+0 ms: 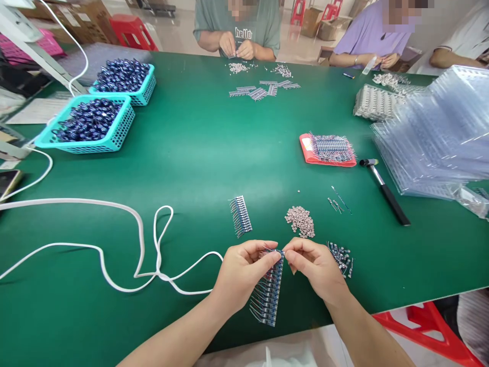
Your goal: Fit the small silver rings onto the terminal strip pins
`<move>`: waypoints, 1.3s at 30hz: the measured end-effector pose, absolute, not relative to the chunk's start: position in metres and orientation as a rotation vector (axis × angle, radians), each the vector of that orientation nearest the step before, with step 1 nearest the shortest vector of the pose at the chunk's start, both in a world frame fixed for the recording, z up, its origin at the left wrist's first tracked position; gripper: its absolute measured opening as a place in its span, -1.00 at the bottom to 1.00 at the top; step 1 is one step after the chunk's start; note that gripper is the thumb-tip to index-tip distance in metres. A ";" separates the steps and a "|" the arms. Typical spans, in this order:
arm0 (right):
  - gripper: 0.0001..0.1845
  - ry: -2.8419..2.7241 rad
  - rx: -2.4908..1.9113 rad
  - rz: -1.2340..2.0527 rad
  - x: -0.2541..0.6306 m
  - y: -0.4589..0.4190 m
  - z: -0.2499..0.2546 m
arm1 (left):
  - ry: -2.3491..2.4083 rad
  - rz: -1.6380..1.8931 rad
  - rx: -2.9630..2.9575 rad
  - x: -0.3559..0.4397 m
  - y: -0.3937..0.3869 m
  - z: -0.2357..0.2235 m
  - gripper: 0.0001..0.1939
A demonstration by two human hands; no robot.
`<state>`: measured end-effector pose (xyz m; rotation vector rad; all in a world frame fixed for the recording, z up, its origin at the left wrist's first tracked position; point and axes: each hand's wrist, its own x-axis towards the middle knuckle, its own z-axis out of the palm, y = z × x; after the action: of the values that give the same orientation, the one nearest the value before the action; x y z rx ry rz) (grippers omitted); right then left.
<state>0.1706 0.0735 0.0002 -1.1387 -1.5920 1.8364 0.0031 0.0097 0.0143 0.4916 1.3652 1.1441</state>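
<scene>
My left hand (242, 275) is closed on a strip of small blue circuit boards (275, 298) with thin wire leads along its left side. The strip hangs down toward the table's near edge. At its upper end my right hand (317, 267) pinches thumb and fingers together, close to my left fingertips; whatever it grips is too small to make out. Ahead of my hands lie another such strip (241, 216) and a pile of small pinkish round parts (300, 221). Loose small boards with leads (341, 257) lie beside my right hand, partly hidden by it.
White cable (139, 229) loops across the left. Turquoise baskets (126, 120) of shiny dark-blue parts stand far left. A hammer (393, 201), a red-wrapped bundle of boards (330, 150) and stacked clear plastic trays (439, 127) lie right. Co-workers sit across the green table (183, 127).
</scene>
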 end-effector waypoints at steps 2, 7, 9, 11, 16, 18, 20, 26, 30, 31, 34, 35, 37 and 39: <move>-0.73 -1.595 -1.137 1.849 0.171 0.074 -0.001 | 1.363 1.144 0.509 0.003 0.009 0.015 -0.79; -0.71 -1.584 -1.110 1.911 0.172 0.074 -0.005 | 1.370 1.144 0.513 0.003 0.010 0.014 -0.80; -0.72 -1.565 -1.095 1.933 0.173 0.074 -0.008 | 1.374 1.143 0.523 0.003 0.009 0.014 -0.80; -0.73 -1.541 -1.084 1.947 0.174 0.074 -0.009 | 1.394 1.150 0.558 0.004 0.008 0.013 -0.79; -0.75 -1.497 -1.052 1.974 0.174 0.074 -0.009 | 1.504 1.201 0.781 0.006 0.003 0.011 -0.78; -0.77 -1.471 -1.038 1.990 0.173 0.074 -0.008 | 1.543 1.215 0.896 0.007 0.002 0.010 -0.78; -0.78 -1.449 -1.028 2.003 0.173 0.074 -0.007 | 1.569 1.228 0.994 0.007 0.001 0.009 -0.78; -0.81 -1.438 -1.009 2.025 0.175 0.073 -0.008 | 1.581 1.220 1.150 0.004 0.000 0.009 -0.75; -0.83 -1.436 -1.015 1.940 0.177 0.073 -0.013 | 1.470 1.130 0.984 0.004 0.003 0.010 -0.68; -0.84 -1.430 -1.015 1.922 0.178 0.073 -0.014 | 1.432 1.106 0.932 0.004 0.004 0.010 -0.72; -0.87 -1.420 -0.992 1.915 0.179 0.073 -0.013 | 1.354 1.069 0.836 0.004 0.005 0.009 -0.83; -0.87 -1.419 -0.984 1.923 0.179 0.073 -0.013 | 1.343 1.068 0.827 0.003 0.005 0.009 -0.83; -0.87 -1.416 -0.971 1.945 0.179 0.073 -0.011 | 1.333 1.067 0.841 0.001 0.005 0.008 -0.84; -0.87 -1.409 -0.965 1.980 0.179 0.074 -0.010 | 1.320 1.052 0.911 -0.001 0.005 0.006 -0.85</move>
<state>0.1790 0.0742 -0.0101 -0.9645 -1.4093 1.9802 -0.0011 0.0050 0.0064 0.9110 1.3200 1.0517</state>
